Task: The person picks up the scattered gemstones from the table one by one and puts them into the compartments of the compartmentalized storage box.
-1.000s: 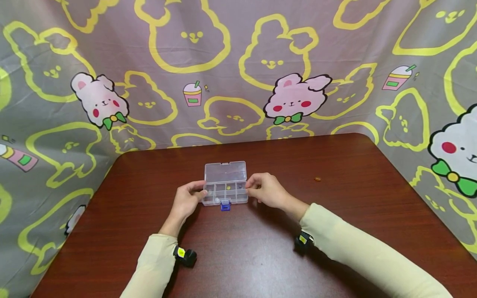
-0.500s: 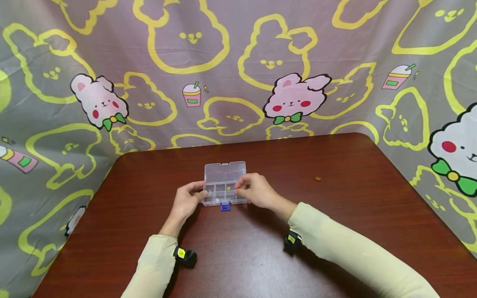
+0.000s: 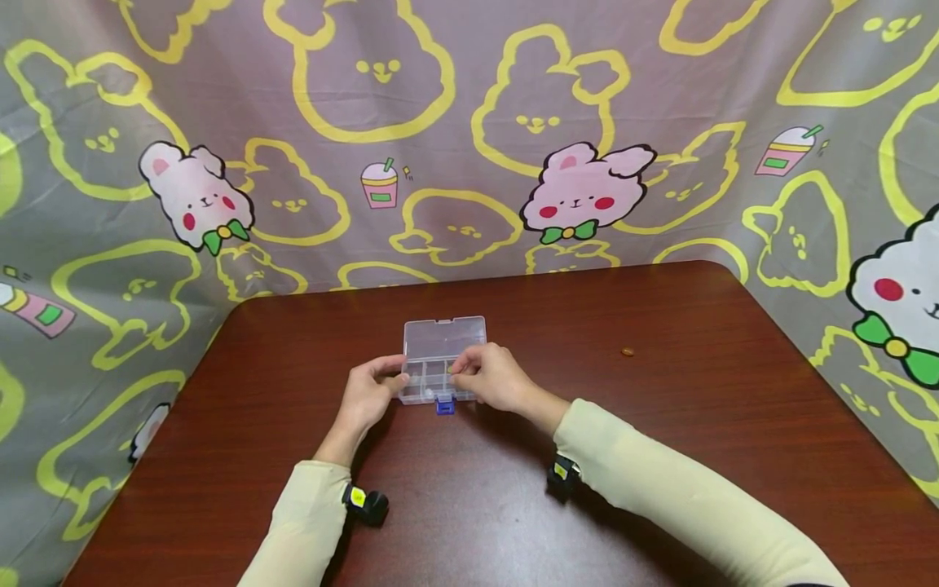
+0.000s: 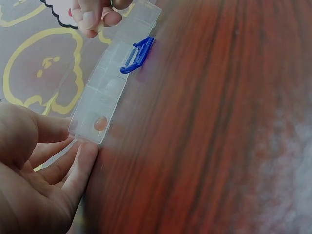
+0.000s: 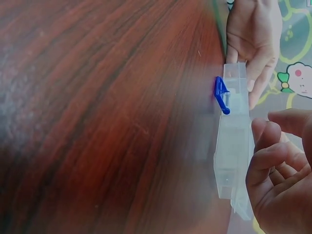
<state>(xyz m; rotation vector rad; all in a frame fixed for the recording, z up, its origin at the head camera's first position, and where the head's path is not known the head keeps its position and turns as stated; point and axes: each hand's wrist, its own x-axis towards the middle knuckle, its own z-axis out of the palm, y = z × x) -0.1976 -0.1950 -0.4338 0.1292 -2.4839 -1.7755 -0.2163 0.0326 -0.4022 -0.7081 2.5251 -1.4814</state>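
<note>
The setting was a staged recording booth: a dark red-brown wooden table (image 3: 660, 408) was enclosed by a grey cartoon-rabbit-printed fabric backdrop (image 3: 469, 139) on three sides.

A dark reddish wood-grain worktop (image 3: 660, 424) with rounded far corners. Behind and along both sides hangs a grey cloth backdrop (image 3: 455, 106) printed with yellow bunny outlines and pink rabbits.

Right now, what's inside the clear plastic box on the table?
The clear plastic box has divided compartments; one small orange piece sits in its left end. The right hand covers the right compartments.
</note>
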